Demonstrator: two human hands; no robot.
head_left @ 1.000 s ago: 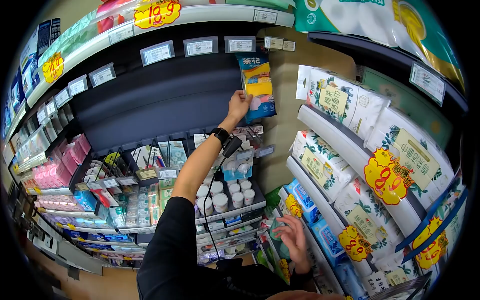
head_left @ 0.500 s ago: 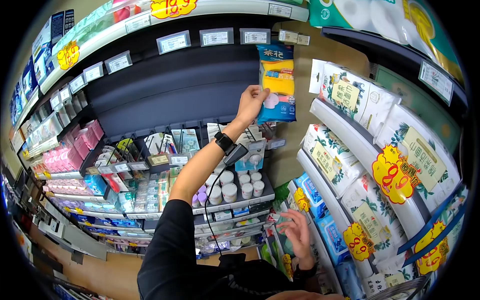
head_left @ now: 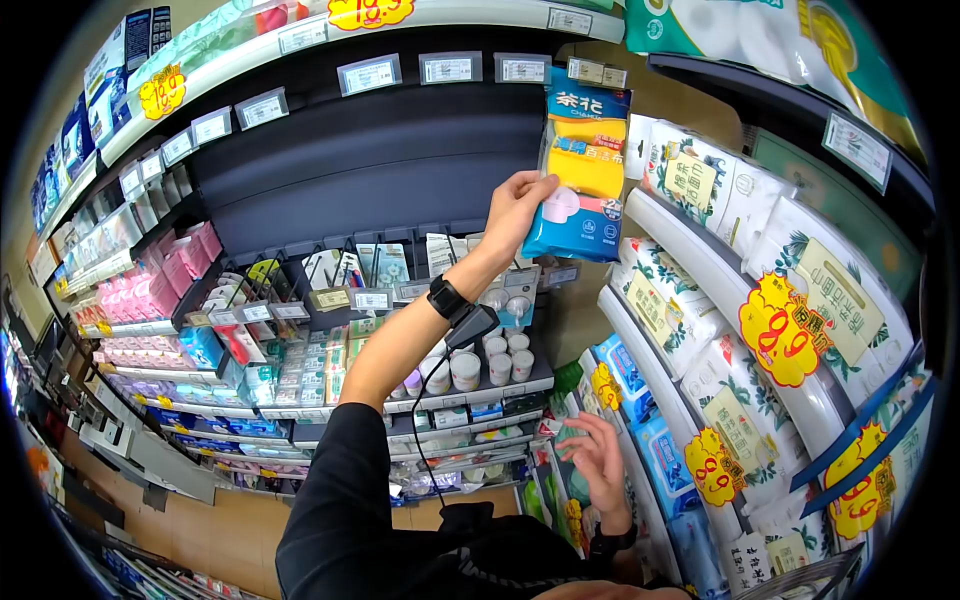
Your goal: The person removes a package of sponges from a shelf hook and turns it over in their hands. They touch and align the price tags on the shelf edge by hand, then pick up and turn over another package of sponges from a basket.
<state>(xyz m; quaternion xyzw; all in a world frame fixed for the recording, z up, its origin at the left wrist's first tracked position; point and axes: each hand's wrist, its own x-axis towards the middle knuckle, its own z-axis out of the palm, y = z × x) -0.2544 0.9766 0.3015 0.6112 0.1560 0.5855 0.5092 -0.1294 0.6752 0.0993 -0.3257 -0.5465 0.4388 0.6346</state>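
Observation:
My left hand (head_left: 520, 212) reaches up and pinches the left side of a blue and yellow pack of sponges (head_left: 582, 170), thumb on its front. The pack is upright, its top just under a pair of small price tags (head_left: 597, 73); whether it hangs on a hook there I cannot tell. A black watch (head_left: 450, 297) is on my left wrist, with a dark clip and cable beside it. My right hand (head_left: 600, 460) is low by the right-hand shelves, fingers apart and loosely bent, holding nothing.
White packs of face tissues (head_left: 690, 180) fill tiered shelves on the right, with yellow price signs (head_left: 780, 330). Below my left arm are small white jars (head_left: 465, 370) and hanging goods. Pink packs (head_left: 140, 285) line the left shelves. A price-tagged shelf edge (head_left: 450, 30) runs overhead.
The pack of sponges in my left hand now looks larger and sits further right, its lower end swung right. My right hand has barely moved. The view has shifted slightly.

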